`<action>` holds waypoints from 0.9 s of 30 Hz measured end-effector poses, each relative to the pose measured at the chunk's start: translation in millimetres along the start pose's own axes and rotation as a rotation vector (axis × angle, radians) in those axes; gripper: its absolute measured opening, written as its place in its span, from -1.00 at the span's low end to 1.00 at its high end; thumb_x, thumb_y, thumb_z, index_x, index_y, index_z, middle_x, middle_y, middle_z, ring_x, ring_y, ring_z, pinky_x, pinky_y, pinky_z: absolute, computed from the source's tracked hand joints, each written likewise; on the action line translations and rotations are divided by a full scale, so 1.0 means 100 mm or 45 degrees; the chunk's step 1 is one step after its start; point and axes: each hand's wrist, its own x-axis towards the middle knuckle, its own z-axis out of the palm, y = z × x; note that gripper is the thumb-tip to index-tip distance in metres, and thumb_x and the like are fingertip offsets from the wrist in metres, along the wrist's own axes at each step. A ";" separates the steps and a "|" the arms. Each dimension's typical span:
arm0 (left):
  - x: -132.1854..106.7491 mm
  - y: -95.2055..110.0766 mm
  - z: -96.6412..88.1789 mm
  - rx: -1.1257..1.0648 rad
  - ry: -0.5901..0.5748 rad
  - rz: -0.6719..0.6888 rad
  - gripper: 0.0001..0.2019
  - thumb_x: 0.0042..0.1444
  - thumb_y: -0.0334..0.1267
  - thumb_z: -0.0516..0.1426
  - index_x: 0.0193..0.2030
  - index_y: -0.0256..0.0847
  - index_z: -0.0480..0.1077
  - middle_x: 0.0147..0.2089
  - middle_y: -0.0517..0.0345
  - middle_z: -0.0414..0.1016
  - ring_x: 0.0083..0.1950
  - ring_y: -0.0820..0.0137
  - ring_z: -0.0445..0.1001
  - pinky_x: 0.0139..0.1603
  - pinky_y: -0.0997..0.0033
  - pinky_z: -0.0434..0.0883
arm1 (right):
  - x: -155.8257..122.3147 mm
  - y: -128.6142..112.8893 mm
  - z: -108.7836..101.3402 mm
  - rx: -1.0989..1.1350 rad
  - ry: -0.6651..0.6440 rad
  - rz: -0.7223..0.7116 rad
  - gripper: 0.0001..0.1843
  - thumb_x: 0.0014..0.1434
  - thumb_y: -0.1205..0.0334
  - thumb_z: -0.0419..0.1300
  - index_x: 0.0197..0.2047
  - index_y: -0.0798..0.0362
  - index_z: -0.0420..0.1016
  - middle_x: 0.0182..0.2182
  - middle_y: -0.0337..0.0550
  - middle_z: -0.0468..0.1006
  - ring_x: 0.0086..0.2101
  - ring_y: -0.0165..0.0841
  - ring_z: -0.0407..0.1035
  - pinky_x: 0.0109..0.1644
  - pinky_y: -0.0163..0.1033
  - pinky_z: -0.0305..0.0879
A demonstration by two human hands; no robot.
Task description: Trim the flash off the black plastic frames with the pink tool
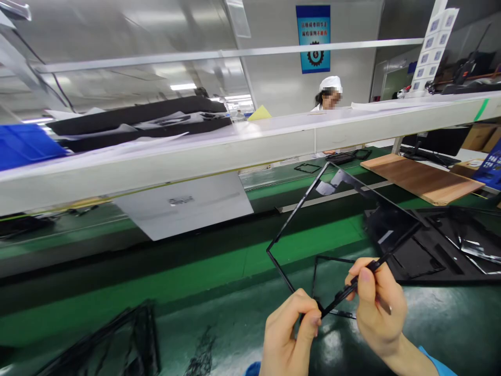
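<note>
A thin black rectangular frame (278,267) is held up, tilted, between my two hands. My left hand (289,334) pinches its near lower corner. Farther along the same edge, my right hand (378,303) grips the bar between thumb and fingers. A dark, see-through sheet (385,214) shows across the right part of the frame; whether it is attached, I cannot tell. Behind my hands, another black frame (315,274) lies on the green work surface (235,334).
A stack of black frames (133,339) lies at lower left, beside thin black scraps (201,352). Black trays (422,250) with parts sit at right, near a wooden board (422,177). A white shelf (274,141) crosses above. Beyond it is a person in a white cap (331,83).
</note>
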 end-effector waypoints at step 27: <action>0.08 0.03 -0.07 -0.062 -0.398 0.305 -0.85 0.63 -0.18 0.07 -0.01 -0.07 0.43 -0.23 0.13 0.72 -0.20 0.31 0.71 0.27 0.01 0.57 | 0.20 0.10 -0.03 0.025 0.137 0.166 -0.63 0.66 -0.04 0.08 -0.16 -0.01 0.45 -0.55 -0.37 0.45 -0.62 -0.48 0.35 -0.54 -0.43 0.36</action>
